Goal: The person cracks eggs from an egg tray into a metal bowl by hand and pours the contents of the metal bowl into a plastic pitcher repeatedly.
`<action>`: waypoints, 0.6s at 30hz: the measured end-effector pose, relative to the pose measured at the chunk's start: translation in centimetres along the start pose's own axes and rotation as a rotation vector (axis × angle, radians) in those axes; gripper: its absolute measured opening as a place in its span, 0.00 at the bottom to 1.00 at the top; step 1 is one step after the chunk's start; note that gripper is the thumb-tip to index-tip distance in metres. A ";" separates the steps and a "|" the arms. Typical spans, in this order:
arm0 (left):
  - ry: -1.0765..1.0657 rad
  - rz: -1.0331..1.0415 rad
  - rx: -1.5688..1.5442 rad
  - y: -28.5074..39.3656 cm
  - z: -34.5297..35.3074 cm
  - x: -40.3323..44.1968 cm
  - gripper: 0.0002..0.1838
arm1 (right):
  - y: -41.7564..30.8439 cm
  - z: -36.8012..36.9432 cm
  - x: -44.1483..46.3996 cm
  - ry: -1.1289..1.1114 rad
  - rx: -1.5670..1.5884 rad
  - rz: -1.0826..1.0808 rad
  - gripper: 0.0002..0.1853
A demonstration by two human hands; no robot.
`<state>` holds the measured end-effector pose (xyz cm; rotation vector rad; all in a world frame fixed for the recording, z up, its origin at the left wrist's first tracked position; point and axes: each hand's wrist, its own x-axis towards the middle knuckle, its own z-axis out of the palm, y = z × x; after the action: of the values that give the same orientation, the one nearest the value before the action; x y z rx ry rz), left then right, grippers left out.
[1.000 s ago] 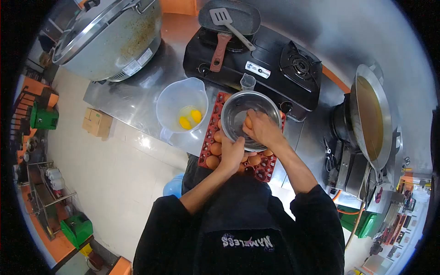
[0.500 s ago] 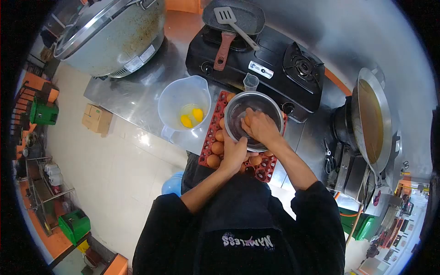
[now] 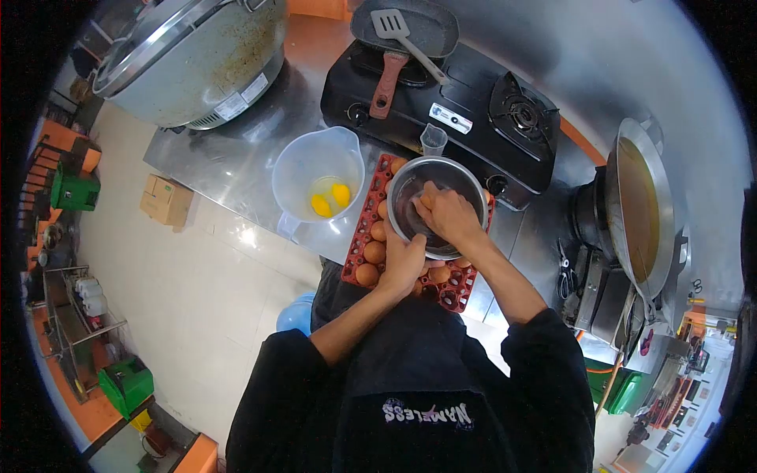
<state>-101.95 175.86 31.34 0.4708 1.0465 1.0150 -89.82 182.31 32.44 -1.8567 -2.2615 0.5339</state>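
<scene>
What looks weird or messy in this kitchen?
The rice cooker has brown specks on its side, so it looks dirty. The metal bowl is over the red egg tray, an unusual spot for it. I see no clear spill.

1 brown egg (image 3: 426, 202), partly hidden, inside the rim of a steel bowl (image 3: 409, 208), above a red tray (image 3: 364, 236)

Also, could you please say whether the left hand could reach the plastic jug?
Probably yes: nothing tall blocks the plastic jug beside the egg tray, but the left hand holds the bowl.
</scene>
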 end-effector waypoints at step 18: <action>0.009 -0.054 0.000 0.8 0.1 0.1 0.21 | -3.3 -11.5 -0.2 0.186 -0.083 0.061 0.22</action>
<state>-102.19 176.30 31.91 0.4361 1.0617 0.9700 -88.78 183.48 44.28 -1.9315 -2.1419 0.2661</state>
